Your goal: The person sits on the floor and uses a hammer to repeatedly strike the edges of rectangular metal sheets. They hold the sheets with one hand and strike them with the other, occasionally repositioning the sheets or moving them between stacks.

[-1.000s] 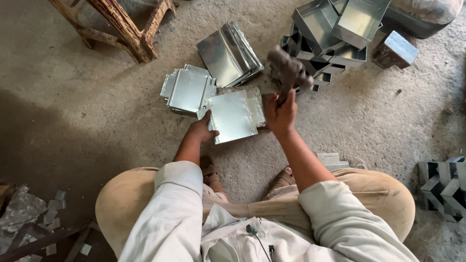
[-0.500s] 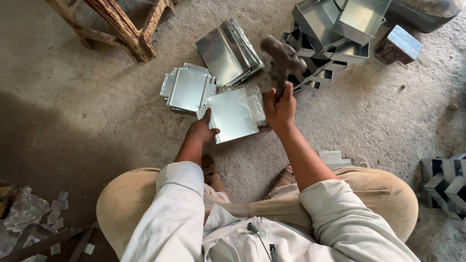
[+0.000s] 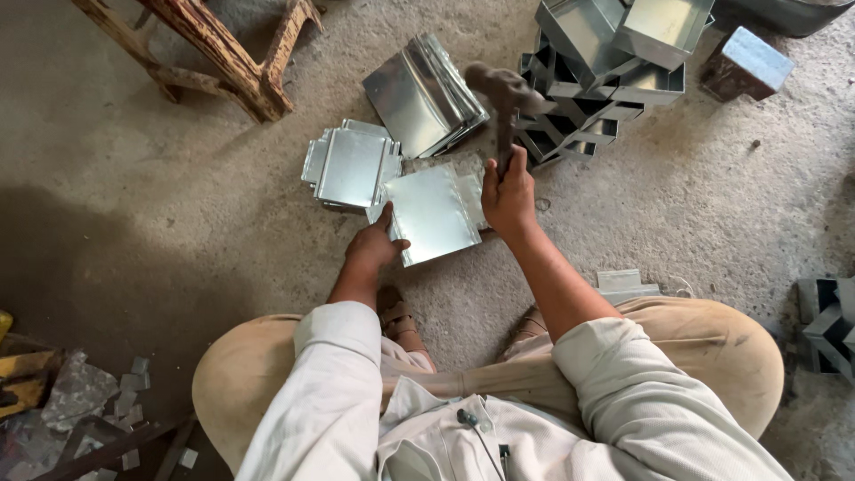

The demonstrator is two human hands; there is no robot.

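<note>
**Hammer up over a sheet on the floor**

The right hand (image 3: 509, 198) is wrapped tight around the handle of a hammer (image 3: 504, 100), fingers fully closed, the head raised and blurred above the work. The left hand (image 3: 372, 248) lies flat on the near left corner of a shiny metal sheet (image 3: 436, 214), fingers stretched out and pressing it down, thumb on top of the edge; it grips nothing.

The sheet lies on the concrete floor (image 3: 160, 205) just in front of the squatting person's knees, touching a stack of cut blanks (image 3: 349, 166) on its left. Beyond it sits a bundle of bent sheets (image 3: 419, 96), tilted. To the right of that is a pile of folded metal boxes (image 3: 614, 62), with a single box (image 3: 746, 62) standing apart. A worn wooden stool (image 3: 223, 53) is at the upper left. Metal scraps (image 3: 89, 401) lie at the lower left.
</note>
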